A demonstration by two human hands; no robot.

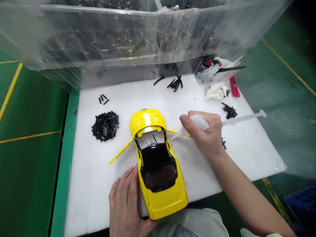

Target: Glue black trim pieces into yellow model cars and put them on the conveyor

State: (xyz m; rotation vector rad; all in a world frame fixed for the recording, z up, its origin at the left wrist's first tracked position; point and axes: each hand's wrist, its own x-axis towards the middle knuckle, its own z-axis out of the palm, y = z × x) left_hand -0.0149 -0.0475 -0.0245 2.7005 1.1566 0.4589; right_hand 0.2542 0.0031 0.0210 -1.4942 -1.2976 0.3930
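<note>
A yellow model car with a black roof lies on the white foam board, both doors swung open. My left hand rests flat against the car's left rear side, fingers stretched out. My right hand is closed around a clear plastic syringe, its tip pointing toward the car's open right door. The syringe plunger sticks out to the right.
A pile of small black parts lies left of the car. More black pieces, a crumpled white cloth, a red tool and a clear tray sit at the back right. Clear plastic sheeting hangs behind.
</note>
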